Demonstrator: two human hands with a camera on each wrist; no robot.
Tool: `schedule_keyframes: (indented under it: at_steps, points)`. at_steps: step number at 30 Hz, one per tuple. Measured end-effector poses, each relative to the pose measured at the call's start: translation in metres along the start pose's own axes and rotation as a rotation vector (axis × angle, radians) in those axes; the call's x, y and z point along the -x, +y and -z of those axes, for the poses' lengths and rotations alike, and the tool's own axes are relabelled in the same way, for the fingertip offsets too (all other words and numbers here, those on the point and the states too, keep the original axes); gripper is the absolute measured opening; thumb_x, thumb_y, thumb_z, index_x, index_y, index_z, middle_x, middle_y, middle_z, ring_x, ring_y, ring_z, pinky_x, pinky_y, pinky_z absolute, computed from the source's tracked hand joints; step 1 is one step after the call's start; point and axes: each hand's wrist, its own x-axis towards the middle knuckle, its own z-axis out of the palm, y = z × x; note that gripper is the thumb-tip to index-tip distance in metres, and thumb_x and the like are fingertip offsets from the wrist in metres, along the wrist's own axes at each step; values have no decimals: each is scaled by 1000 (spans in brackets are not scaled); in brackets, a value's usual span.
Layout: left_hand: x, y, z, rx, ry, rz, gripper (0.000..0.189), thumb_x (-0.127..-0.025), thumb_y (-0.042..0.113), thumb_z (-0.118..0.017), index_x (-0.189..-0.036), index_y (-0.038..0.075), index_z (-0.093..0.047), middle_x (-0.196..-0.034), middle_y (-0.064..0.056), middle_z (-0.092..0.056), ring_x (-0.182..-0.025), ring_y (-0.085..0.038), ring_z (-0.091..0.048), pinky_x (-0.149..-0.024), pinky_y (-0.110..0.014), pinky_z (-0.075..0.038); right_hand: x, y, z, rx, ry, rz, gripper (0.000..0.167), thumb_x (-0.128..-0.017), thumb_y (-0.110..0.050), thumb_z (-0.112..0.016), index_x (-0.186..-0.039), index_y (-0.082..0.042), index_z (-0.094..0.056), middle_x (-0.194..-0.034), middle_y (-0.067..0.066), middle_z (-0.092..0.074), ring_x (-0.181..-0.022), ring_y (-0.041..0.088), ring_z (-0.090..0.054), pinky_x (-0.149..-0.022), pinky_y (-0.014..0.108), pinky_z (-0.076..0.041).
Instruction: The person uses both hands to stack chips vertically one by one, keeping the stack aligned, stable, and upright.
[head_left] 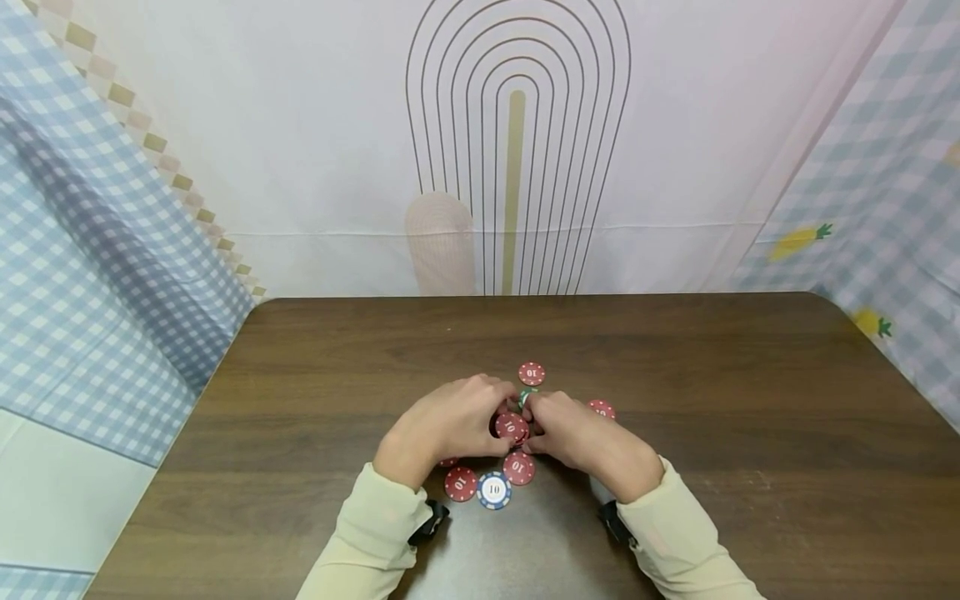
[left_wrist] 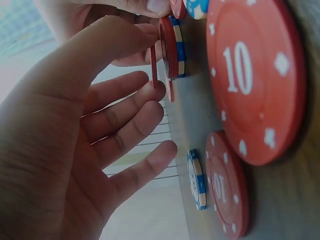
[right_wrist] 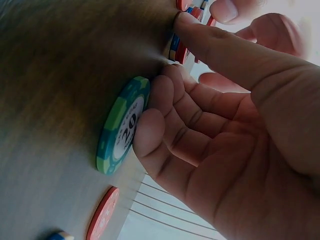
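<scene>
brown wood-grain table point(head_left: 675, 350) with rounded far corners, white cloth point(head_left: 300, 125) behind it, thin concentric arches point(head_left: 517, 18) around an olive bar point(head_left: 513, 192), beige rounded shape point(head_left: 441, 242) at their lower left, blue-and-white gingham point(head_left: 97, 250) at left, yellow-fruited gingham point(head_left: 900, 208) at right

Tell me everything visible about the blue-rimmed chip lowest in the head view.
The blue-rimmed chip is round, plastic-looking, with white edge blocks and a white centre marked 10. It lies apparently flat on the brown table, close beside two red chips; contact is unclear. Neither the left hand nor the right hand touches it.
</scene>
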Motion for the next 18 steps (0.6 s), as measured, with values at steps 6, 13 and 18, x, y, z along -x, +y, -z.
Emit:
schedule_keyframes:
  at_steps: [6,13,18]
  points:
    - [-1,1,-1,7,0,0,52,-86,28,-81,-134,13,-67,-119,2,-73,-104,-13,-68,-93,-34,-56,0,0,0,7,7,4,21,-90,-8,-83,-92,-4,-62,-83,3,-60,-73,17,-55,-68,36,-51]
    - [-1,2,-2,8,7,0,58,-86,29,-82,-138,17,-62,-102,5,-69,-87,-12,-64,-81,-35,-56,0,0,1,15,11,25,22,-89,-8,-84,-92,-5,-62,-83,3,-61,-75,17,-56,-70,37,-53]
    - [-1,1,-4,4,18,0,72,-84,30,-83,-148,19,-53,-96,4,-67,-79,-13,-62,-77,-37,-57,0,1,0,13,15,38,20,-89,-6,-83,-91,-7,-64,-84,2,-63,-77,16,-58,-72,38,-53]
